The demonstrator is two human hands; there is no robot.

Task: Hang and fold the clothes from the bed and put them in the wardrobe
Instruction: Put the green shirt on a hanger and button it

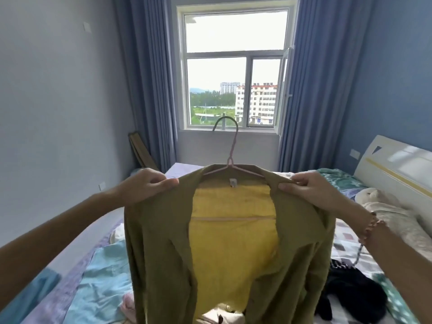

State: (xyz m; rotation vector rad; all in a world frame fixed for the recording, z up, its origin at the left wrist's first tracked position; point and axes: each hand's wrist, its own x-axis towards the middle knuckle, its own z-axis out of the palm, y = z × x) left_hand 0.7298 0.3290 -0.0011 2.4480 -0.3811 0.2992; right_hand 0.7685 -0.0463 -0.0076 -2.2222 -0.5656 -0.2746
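Firstly, at the left, a light blue cloth [105, 277] is seen lying on the bed [56, 302]. Above it the left hand [149, 183] is raised, and one shoulder of an olive-green shirt [159, 242] is pinched between its thumb and curled fingers. The shirt is held up in the air over the bed, in front of the window [236, 66]. It is hung on a pink hanger [230, 157], whose hook stands upright in the middle. The other shoulder is pinched in the same way by the right hand [308, 190], on whose wrist a bead bracelet [371, 228] is worn. Lower at the right, dark clothes [350, 288] are seen on the bed.
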